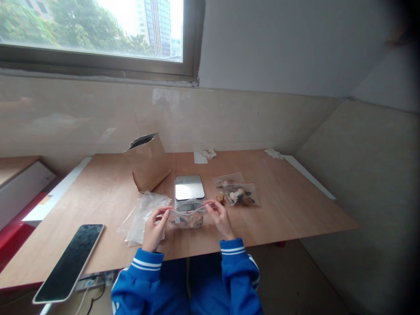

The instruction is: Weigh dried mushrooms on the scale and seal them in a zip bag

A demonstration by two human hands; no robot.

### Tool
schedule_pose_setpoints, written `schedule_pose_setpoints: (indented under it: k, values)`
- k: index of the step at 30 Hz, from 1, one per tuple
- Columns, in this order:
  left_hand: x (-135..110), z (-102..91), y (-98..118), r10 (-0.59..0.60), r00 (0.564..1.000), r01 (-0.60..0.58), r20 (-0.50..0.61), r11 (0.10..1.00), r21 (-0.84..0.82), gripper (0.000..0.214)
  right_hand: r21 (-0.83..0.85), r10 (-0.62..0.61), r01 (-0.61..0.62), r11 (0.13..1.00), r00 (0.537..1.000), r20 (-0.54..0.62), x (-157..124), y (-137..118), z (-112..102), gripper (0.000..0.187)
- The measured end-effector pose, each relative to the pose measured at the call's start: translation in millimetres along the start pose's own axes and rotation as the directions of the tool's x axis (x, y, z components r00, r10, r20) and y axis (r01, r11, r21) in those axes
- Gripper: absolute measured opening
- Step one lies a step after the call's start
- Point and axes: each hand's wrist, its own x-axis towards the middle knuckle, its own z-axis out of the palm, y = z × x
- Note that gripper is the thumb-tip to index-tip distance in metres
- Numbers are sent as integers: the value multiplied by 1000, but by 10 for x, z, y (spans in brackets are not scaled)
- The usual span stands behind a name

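A clear zip bag (187,221) with brown dried pieces inside hangs between my two hands, at the near edge of a kitchen scale (189,188). My left hand (155,227) pinches the left end of its zip. At the right end, my right hand (220,218) grips the same zip between thumb and fingers. The mouth of the bag gapes a little in the middle. Beside my left hand lies a pile of flat clear plastic bags (141,216). A loose brown piece (220,200) sits on the table just past my right hand.
Two filled zip bags overlap to the right; the nearer filled bag (242,196) holds pale and dark pieces. A brown paper bag (149,159) stands open at the back left. A phone (70,262) overhangs the table's front left edge. Crumpled tissue (208,153) lies near the wall.
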Motion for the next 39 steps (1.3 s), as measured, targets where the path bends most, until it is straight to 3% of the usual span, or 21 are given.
schedule_pose_setpoints:
  k: [10,19,29,39]
  values:
    - [-10,-29,27,44,993,-29,-111,990,138,28,-57,-12,6,998,994,-112,27,49,21,34]
    - [-12,11,64,-2,991,15,-137,996,93,29,-58,-47,39,998,989,-143,32,71,37,30]
    - [-9,78,-38,-58,998,59,9,991,-121,33,83,28,-21,996,996,-83,3,87,53,30]
    - [8,81,-51,-56,995,68,79,985,-159,26,167,62,-71,983,996,58,-11,83,88,31]
